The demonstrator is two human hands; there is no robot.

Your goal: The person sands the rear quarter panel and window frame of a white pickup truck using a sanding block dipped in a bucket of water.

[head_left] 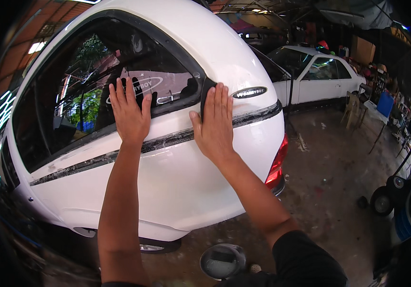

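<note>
- Head view: the white vehicle (181, 186) stands left to middle.
- The left hand (131, 115), fingers spread, lies over the side window's (95, 71) lower edge; a flat palm seems to suit glass offering no grip.
- The right hand (217, 124), fingers together, thumb apart, overlaps the black corner trim (205, 93), perhaps bracing there.
- Near, a bucket (209, 252) sits on the floor (320, 191), probably for easy reach.

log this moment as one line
left hand: open, over dark side window | right hand: open, at black corner trim | bucket: on floor
</note>
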